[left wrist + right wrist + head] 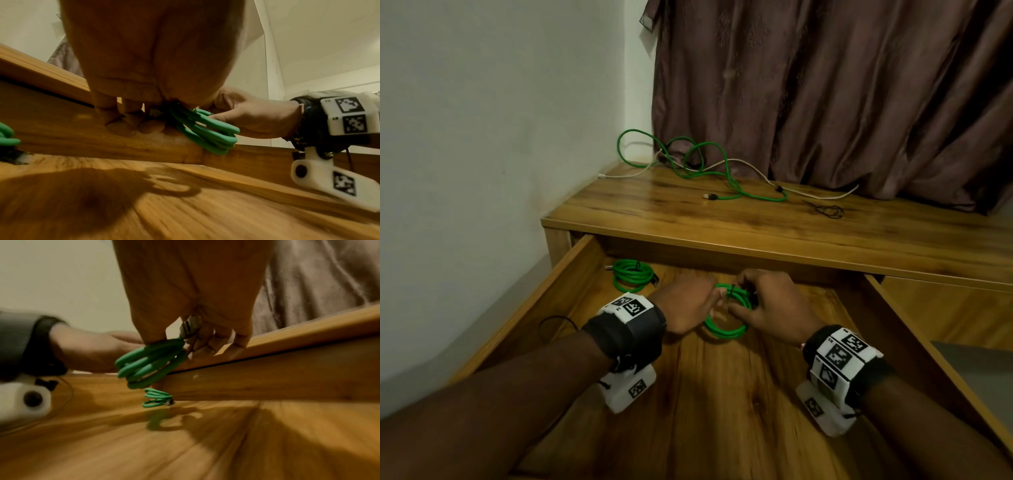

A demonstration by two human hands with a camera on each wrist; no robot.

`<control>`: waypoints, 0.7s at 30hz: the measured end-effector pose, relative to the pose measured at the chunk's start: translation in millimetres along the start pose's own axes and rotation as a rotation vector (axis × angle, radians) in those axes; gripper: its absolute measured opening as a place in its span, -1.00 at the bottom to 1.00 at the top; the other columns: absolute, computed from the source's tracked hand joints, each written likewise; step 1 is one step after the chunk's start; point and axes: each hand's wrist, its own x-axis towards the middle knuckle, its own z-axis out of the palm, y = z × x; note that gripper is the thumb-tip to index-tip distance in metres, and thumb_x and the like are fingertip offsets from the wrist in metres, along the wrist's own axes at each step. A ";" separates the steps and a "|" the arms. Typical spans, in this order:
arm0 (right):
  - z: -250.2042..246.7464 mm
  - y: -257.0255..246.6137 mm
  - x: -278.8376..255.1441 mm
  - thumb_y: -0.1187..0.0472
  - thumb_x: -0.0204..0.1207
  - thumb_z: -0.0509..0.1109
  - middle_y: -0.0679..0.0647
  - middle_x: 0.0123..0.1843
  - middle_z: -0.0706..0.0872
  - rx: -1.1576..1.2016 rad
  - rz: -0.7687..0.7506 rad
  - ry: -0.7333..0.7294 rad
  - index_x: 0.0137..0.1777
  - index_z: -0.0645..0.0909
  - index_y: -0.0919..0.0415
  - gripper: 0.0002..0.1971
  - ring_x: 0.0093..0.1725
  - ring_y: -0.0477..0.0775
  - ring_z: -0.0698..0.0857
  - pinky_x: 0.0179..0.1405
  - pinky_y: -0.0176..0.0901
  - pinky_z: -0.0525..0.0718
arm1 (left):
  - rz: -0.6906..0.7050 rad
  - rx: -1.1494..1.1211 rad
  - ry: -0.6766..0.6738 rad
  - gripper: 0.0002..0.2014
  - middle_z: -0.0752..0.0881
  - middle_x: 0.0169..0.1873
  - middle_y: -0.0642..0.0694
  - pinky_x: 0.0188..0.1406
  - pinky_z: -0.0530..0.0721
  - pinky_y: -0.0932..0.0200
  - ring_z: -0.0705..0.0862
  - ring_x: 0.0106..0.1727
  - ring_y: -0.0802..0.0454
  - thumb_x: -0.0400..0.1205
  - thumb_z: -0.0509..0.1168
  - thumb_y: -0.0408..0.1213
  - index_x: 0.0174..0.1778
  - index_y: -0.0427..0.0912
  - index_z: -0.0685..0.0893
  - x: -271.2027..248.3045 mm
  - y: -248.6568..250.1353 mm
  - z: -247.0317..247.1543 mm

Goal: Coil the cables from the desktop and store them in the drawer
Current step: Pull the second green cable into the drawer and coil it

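Head view: hands (726, 301) hiding coil's (726, 330) tie.

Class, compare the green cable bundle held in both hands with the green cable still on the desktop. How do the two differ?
The held bundle is wound into tight loops; the desktop cable sprawls in loose, uneven curves. The held bundle hangs above the open drawer, gripped by the left hand and right hand; the desktop cable lies untouched, tangled with a white cable. Both are green with a plug at the end.
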 end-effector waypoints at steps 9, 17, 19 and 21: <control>30.8 5.5 4.1 -0.05 0.51 0.63 0.03 -0.10 0.75 -0.042 0.084 -0.075 -0.01 0.66 0.05 -0.73 -0.12 -0.02 0.65 -0.20 -0.10 0.58 | -0.096 0.128 -0.155 -0.57 0.76 -0.05 -0.13 -0.01 0.66 -0.06 0.71 -0.01 -0.12 0.89 -0.05 0.07 0.04 -0.09 0.63 -2.6 -8.9 2.0; 38.4 -2.8 21.1 -0.04 0.64 0.51 0.04 -0.16 0.78 -0.124 0.044 -0.123 0.01 0.73 0.14 -0.77 -0.16 0.04 0.70 -0.25 -0.21 0.36 | -0.159 -0.051 -0.207 -0.56 0.79 -0.08 -0.10 0.06 0.65 -0.02 0.74 0.01 -0.06 0.89 0.01 0.03 -0.08 -0.03 0.73 -4.4 -20.5 -11.8; 38.2 -0.4 30.7 -0.03 0.62 0.55 -0.04 -0.25 0.76 -0.033 0.107 -0.194 -0.08 0.75 0.09 -0.80 -0.27 -0.07 0.68 -0.36 -0.28 0.36 | -0.206 -0.049 -0.181 -0.54 0.72 -0.18 -0.04 -0.03 0.57 0.02 0.70 -0.03 -0.04 0.90 -0.01 0.03 -0.18 -0.04 0.65 -6.8 -24.3 -14.5; 40.7 4.5 43.0 -0.02 0.60 0.58 -0.12 -0.34 0.73 0.022 0.179 -0.269 -0.21 0.71 0.00 -0.79 -0.33 -0.22 0.67 -0.41 -0.39 0.43 | -0.253 0.113 -0.147 -0.57 0.74 -0.03 -0.14 0.05 0.62 0.02 0.71 0.05 -0.13 0.90 -0.02 0.00 -0.10 -0.09 0.65 -8.9 -30.2 -17.8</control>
